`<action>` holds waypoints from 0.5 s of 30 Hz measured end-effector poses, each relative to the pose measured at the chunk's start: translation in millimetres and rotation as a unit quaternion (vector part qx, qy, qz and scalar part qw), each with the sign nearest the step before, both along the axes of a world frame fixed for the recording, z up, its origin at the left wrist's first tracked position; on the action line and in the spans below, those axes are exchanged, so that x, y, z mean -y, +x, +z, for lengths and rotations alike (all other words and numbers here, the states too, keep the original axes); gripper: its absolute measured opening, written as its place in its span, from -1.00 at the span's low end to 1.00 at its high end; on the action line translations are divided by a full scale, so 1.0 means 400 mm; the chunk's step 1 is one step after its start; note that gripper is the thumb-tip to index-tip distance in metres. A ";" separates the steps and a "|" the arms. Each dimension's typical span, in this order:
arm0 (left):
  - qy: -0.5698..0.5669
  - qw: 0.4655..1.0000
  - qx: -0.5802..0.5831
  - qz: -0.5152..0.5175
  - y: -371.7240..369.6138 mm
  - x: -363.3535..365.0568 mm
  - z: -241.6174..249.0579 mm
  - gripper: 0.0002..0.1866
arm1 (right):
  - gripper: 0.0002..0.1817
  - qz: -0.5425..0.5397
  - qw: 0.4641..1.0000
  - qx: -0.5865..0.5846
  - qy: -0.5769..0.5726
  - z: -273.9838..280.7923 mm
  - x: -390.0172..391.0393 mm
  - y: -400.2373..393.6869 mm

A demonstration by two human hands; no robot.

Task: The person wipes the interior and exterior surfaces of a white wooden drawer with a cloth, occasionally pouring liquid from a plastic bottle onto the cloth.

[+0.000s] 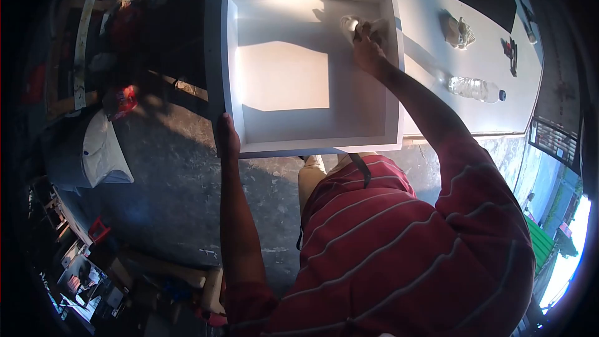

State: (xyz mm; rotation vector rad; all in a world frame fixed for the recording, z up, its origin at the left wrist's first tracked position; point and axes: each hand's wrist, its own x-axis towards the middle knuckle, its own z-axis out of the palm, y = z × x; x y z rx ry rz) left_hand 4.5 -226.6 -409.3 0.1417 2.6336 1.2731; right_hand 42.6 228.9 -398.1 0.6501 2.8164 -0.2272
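A white open box, shaped like a drawer, lies with its open side up on a white tabletop, its front edge jutting past the table. My left hand is closed on the outside of the box's left wall, close to the front corner. Inside, near the far right corner, my right hand grips a pale crumpled cloth and presses it against the box. Part of that cloth is hidden by the fingers. Sunlight falls across the box's bottom, with shadow on its right side.
On the white table, right of the box, lie a clear plastic bottle with a blue cap, a crumpled wad and a small dark tool. A red packet and a pale curved panel are at the left.
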 end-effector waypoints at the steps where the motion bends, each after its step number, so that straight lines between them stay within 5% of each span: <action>1: -0.002 1.000 0.019 0.021 0.007 -0.003 0.000 -0.53 | -0.47 0.095 0.987 0.066 0.114 -0.019 0.030 0.049; 2: 0.001 1.000 0.022 0.017 0.005 0.000 -0.010 -0.53 | -0.46 0.188 0.947 0.132 0.223 -0.026 0.050 0.096; 4: -0.007 1.000 0.024 0.003 -0.006 0.015 -0.032 -0.50 | -0.59 0.266 0.900 0.316 0.141 0.009 0.068 0.194; 6: -0.010 1.000 0.017 0.009 -0.006 0.000 -0.014 -0.49 | -0.74 0.371 0.880 0.280 0.096 0.167 0.114 0.286; 7: -0.013 1.000 0.011 0.015 -0.002 -0.006 -0.006 -0.48 | -0.74 0.369 0.881 0.281 0.097 0.172 0.132 0.322; 9: -0.007 1.000 0.004 0.005 -0.009 0.010 -0.038 -0.47 | -0.75 0.287 0.880 0.346 -0.153 0.168 0.156 0.380; 11: 0.003 1.000 -0.009 -0.006 -0.016 0.002 -0.046 -0.46 | -0.71 0.193 0.911 0.325 -0.164 0.164 0.179 0.385; 13: 0.022 0.999 0.028 0.014 -0.013 -0.014 -0.004 -0.45 | -0.71 0.242 0.908 0.282 -0.195 0.101 0.185 0.368; 15: 0.028 0.999 0.027 0.003 -0.020 -0.008 -0.006 -0.43 | -0.71 0.148 0.902 0.150 -0.376 0.114 0.256 0.323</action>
